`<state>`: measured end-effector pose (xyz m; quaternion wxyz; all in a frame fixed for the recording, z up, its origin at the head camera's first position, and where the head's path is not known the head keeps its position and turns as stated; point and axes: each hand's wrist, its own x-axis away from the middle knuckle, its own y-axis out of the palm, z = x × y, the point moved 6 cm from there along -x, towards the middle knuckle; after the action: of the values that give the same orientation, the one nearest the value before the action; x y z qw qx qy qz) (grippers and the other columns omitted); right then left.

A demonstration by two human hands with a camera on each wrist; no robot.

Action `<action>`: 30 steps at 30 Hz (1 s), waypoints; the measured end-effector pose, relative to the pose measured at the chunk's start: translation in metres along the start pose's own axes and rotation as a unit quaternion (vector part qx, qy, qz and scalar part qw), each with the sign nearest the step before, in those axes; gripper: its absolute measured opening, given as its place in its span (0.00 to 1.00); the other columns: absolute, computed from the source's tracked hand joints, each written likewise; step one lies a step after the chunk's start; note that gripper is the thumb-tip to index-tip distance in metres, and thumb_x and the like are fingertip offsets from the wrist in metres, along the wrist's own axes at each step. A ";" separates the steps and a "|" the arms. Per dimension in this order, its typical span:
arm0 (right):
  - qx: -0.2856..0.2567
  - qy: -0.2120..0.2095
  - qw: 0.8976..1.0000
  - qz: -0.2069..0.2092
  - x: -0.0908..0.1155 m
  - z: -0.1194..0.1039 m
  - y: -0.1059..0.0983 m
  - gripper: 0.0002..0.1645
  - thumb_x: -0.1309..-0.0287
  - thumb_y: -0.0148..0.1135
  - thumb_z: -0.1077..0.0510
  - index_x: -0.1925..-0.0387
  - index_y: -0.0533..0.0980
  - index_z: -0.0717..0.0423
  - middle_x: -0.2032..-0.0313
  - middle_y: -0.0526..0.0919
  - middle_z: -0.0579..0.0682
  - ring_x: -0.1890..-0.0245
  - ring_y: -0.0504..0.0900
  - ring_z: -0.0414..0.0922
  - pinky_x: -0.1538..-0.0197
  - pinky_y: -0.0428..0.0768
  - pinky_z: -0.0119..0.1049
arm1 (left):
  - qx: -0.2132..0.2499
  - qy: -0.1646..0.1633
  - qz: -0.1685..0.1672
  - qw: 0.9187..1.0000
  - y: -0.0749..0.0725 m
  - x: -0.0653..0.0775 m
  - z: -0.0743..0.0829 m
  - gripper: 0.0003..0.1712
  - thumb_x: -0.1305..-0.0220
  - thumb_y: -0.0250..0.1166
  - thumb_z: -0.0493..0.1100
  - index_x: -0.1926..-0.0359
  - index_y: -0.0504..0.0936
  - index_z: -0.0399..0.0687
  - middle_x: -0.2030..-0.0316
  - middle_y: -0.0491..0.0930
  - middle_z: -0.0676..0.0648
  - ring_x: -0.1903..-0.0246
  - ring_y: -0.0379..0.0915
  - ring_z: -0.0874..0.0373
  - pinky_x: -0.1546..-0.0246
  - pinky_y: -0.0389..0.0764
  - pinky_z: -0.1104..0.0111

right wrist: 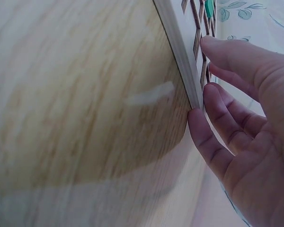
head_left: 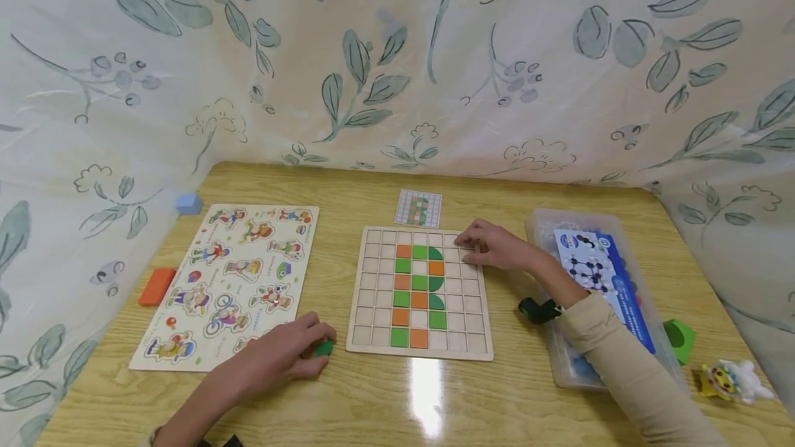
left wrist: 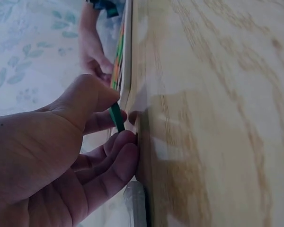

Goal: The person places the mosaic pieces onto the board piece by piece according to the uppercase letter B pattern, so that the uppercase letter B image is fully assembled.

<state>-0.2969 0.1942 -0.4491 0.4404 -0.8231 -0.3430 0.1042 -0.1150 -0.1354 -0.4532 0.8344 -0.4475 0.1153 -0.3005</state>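
A dark green tile (head_left: 324, 348) is pinched between the thumb and fingers of my left hand (head_left: 282, 354), just left of a wooden grid board (head_left: 475, 343). In the left wrist view the tile (left wrist: 116, 117) shows edge-on, so its full outline is hidden. My right hand (head_left: 497, 247) rests at the board's upper right corner, fingers loosely bent. From the right wrist, that hand's fingertips (right wrist: 197, 116) touch the board's edge and grid. Green and orange squares and dark green rounded pieces (head_left: 437, 284) sit in the middle columns. Behind the board lies a small pattern card (head_left: 400, 207).
A picture puzzle board (head_left: 248, 240) lies at the left, beside an orange block (head_left: 157, 287) and a blue block (head_left: 189, 204). Under my right forearm stands a clear plastic box (head_left: 546, 226). A green pentagon piece (head_left: 680, 341) and a small toy figure (head_left: 733, 381) are right of it.
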 end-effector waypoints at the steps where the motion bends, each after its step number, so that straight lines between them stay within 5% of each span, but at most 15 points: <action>1: 0.001 0.000 1.000 0.000 0.000 0.000 0.000 0.20 0.39 0.64 0.57 0.45 0.78 0.57 0.54 0.75 0.53 0.60 0.72 0.45 0.58 0.73 0.32 | -0.002 0.005 0.001 1.000 0.000 0.000 0.000 0.10 0.32 0.60 0.46 0.50 0.78 0.58 0.65 0.68 0.60 0.74 0.63 0.74 0.73 0.70 0.79; 15: -0.001 0.001 1.000 -0.002 0.001 -0.002 -0.001 0.20 0.39 0.64 0.58 0.45 0.78 0.57 0.54 0.74 0.53 0.60 0.72 0.44 0.58 0.74 0.31 | -0.034 0.051 0.028 0.998 -0.005 0.001 0.004 0.07 0.34 0.62 0.42 0.56 0.79 0.59 0.60 0.70 0.57 0.70 0.65 0.74 0.69 0.72 0.79; 30: -0.002 -0.019 1.000 0.001 0.001 -0.002 0.000 0.20 0.39 0.64 0.59 0.45 0.78 0.58 0.56 0.74 0.54 0.60 0.73 0.45 0.60 0.73 0.30 | -0.058 0.038 0.027 0.997 -0.006 0.000 0.006 0.07 0.32 0.61 0.44 0.57 0.78 0.64 0.65 0.69 0.58 0.71 0.62 0.72 0.69 0.69 0.78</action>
<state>-0.2950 0.1936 -0.4474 0.4321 -0.8223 -0.3504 0.1198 -0.1148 -0.1335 -0.4451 0.8095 -0.4804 0.1763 -0.2878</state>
